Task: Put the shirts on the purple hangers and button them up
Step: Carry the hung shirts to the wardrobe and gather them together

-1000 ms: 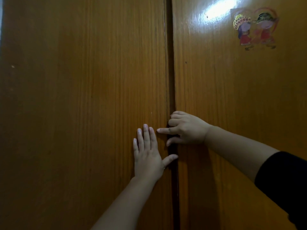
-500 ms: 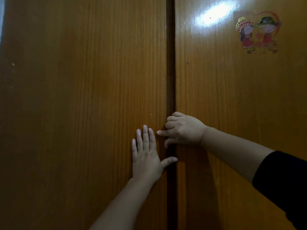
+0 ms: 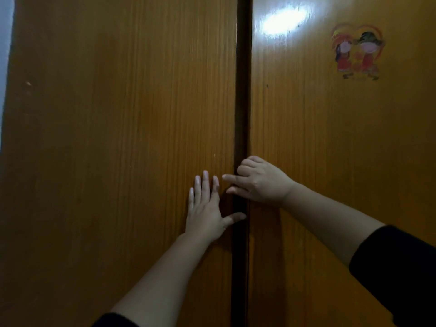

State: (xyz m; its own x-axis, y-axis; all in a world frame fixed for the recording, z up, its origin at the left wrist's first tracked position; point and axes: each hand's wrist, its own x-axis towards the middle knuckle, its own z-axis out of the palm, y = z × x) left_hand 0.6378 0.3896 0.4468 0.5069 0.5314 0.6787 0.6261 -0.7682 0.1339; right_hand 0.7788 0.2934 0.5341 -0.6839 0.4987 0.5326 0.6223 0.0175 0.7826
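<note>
Two tall wooden wardrobe doors fill the view, with a dark gap (image 3: 243, 90) between them. My left hand (image 3: 205, 208) lies flat on the left door (image 3: 118, 138), fingers spread, thumb reaching toward the gap. My right hand (image 3: 257, 180) has its fingers curled into the gap at the edge of the right door (image 3: 330, 149), index finger pointing left. No shirts or purple hangers are in sight.
A cartoon sticker (image 3: 356, 53) of two figures is stuck high on the right door. A lamp glare (image 3: 283, 20) shines near the top. A strip of pale wall (image 3: 4, 55) shows at the far left.
The gap between the doors has widened a little. My right hand's fingers have curled deeper onto the right door's edge. My left hand has stayed flat on the left door.
</note>
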